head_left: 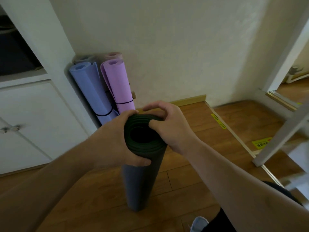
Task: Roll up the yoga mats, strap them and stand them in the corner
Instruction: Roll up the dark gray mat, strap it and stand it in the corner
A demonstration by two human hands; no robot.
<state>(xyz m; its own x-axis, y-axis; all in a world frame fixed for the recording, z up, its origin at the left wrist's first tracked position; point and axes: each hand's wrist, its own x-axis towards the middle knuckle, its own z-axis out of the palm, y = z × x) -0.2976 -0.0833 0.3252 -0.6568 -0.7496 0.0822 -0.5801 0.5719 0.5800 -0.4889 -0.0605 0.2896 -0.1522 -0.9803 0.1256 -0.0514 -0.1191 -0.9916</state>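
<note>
At frame centre, the dark rolled mat [142,173] stands upright on the wood floor [192,181]; no strap visible on it. Left hand [117,139] wraps its upper end from 9 o'clock; right hand [167,124] pinches the rim at 2 o'clock. Judgement: keep the coils snug and the end flush before strapping. Mat looks dense and rubbery, spiral end. At 11 o'clock, the strapped blue mat [90,87] and purple mat [118,84], matte foam, lean in the corner.

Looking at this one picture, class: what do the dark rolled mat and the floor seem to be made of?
Dark mat: probably rubber or dense foam, matte; its end shows thick, soft-edged coiled layers. Floor: wood or wood-look laminate, slightly glossy; plank seams and grain pattern show, though real wood cannot be confirmed.
</note>
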